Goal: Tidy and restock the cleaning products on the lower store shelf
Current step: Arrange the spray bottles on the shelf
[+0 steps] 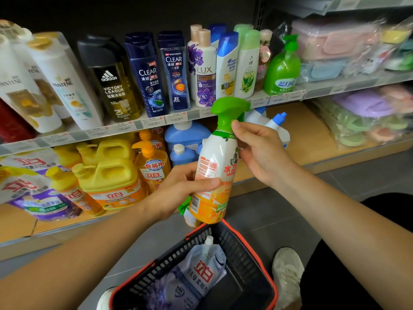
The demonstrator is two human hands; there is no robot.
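I hold a spray bottle (215,166) with a green trigger head and a white-and-orange label upright in front of the lower shelf (297,139). My left hand (181,189) grips its body from the left, thumb across the label. My right hand (261,151) holds its neck just under the trigger. A second spray bottle (190,217) peeks out behind and below it. On the lower shelf stand yellow detergent jugs (109,173), an orange pump bottle (152,166), blue bottles (185,142) and white bottles with blue caps (274,124).
A black basket with a red rim (252,249) sits on the floor below my hands, holding a white refill pouch (199,271). Purple refill pouches (42,202) lie at the shelf's left. The upper shelf carries shampoo bottles (147,72). My shoes (288,271) flank the basket.
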